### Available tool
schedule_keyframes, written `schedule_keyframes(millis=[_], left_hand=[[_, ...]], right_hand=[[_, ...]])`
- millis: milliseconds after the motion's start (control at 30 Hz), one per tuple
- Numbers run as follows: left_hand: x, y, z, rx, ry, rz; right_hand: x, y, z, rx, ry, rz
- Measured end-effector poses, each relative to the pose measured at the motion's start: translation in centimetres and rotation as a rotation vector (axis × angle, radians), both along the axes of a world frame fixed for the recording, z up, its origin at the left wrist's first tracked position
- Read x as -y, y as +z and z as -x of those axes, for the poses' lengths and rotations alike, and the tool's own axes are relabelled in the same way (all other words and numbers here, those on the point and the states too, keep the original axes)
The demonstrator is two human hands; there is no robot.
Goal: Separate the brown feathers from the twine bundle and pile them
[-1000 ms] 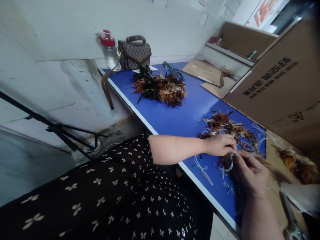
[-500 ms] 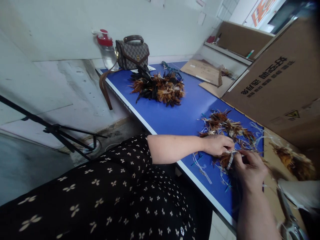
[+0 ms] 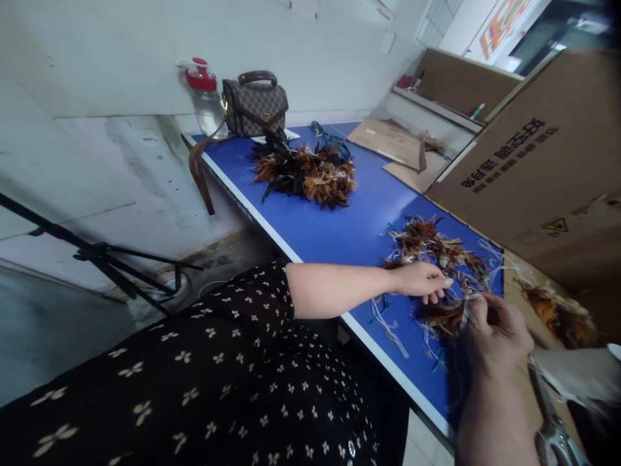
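Observation:
My right hand (image 3: 502,330) is closed on a small bundle of brown feathers (image 3: 444,317), pinching it at its pale, string-wrapped end. To its left, my left hand (image 3: 422,281) has thumb and forefinger pressed together; a pale bit shows at the fingertips, too small to make out. Pale strands run between the two hands. Just beyond them, a pile of brown feather bundles (image 3: 427,243) lies on the blue tabletop (image 3: 359,233), mixed with loose white and teal strings. Clear strips (image 3: 391,333) lie near the table's front edge, below my left forearm.
A larger heap of black and brown feathers (image 3: 305,168) lies farther left, before a handbag (image 3: 255,103) and a red-capped bottle (image 3: 204,97). A cardboard box (image 3: 528,162) stands on the right. Scissors (image 3: 553,427) lie at lower right. A tripod (image 3: 101,252) stands left.
My hands have moved apart: the right one has shifted slightly right with the feather bundle, and my left fingers have come away from its tied end.

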State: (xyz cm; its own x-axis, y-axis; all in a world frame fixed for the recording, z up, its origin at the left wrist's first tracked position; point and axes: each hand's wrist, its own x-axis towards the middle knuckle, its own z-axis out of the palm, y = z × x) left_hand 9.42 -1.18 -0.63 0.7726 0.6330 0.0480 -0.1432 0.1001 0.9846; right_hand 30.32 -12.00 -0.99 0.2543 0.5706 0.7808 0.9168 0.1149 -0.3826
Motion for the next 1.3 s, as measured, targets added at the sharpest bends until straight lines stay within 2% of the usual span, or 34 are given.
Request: schedule_keyframes(millis=[100, 233, 433, 800, 1000, 1300], left_hand=[[0.6, 0.6, 0.8, -0.004, -0.067, 0.042], [0.7, 1.3, 2.0, 0.046, -0.089, 0.118], [0.0, 0.8, 1.5, 0.065, -0.115, 0.084], [-0.4, 0.8, 1.4, -0.019, -0.11, 0.03], [0.1, 0.8, 1.2, -0.075, -0.042, 0.048], [0.3, 0.6, 1.5, -0.091, -0.029, -0.008]], right_hand=[[-0.3, -0.5, 0.7, 0.018, 0.049, 0.036], [-0.7, -1.0, 1.6, 0.057, 0.102, 0.078], [-0.6, -0.7, 1.4, 0.156, 0.1, 0.093], [-1.0, -0.9, 1.4, 0.451, -0.116, 0.154], [-1.1, -0.9, 1.3, 0.479, -0.184, 0.151], [-0.8, -1.1, 1.7, 0.466, -0.149, 0.189]])
